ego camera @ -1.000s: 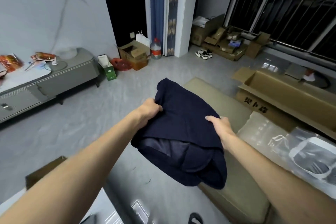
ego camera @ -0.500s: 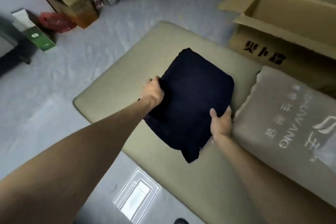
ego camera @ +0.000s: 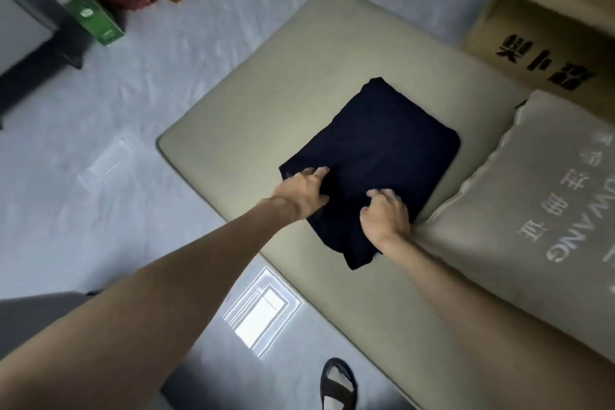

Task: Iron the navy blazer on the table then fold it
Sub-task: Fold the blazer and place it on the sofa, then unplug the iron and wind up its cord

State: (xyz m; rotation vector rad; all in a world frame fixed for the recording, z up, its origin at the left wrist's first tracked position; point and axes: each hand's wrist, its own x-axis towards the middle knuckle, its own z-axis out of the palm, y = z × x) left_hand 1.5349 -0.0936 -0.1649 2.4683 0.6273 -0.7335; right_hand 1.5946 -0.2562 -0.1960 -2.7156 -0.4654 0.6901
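We look down on a pale grey floor (ego camera: pixel 139 103) with a wide olive-beige pad (ego camera: pixel 266 93) lying across it, the largest thing in view. At the pad's far right stands an open cardboard box (ego camera: pixel 549 10) with dark printed characters, and nearer us a grey bag (ego camera: pixel 532 210) with pale lettering lies over the pad's right part. The navy blazer (ego camera: pixel 382 150), folded into a rough rectangle, lies flat on the pad just left of that bag. Both bare arms reach out to its near end. The left hand (ego camera: pixel 301 191) rests on the near-left edge, fingers stretched forward and lying on the cloth without closing on it. The right hand (ego camera: pixel 386 213) sits on the near-right part with fingers bent and blurred; we cannot tell whether they pinch the fabric or only press it. Far left on the floor stands a green carton (ego camera: pixel 96 20), and a dark sandal (ego camera: pixel 337 383) shows at the bottom edge.
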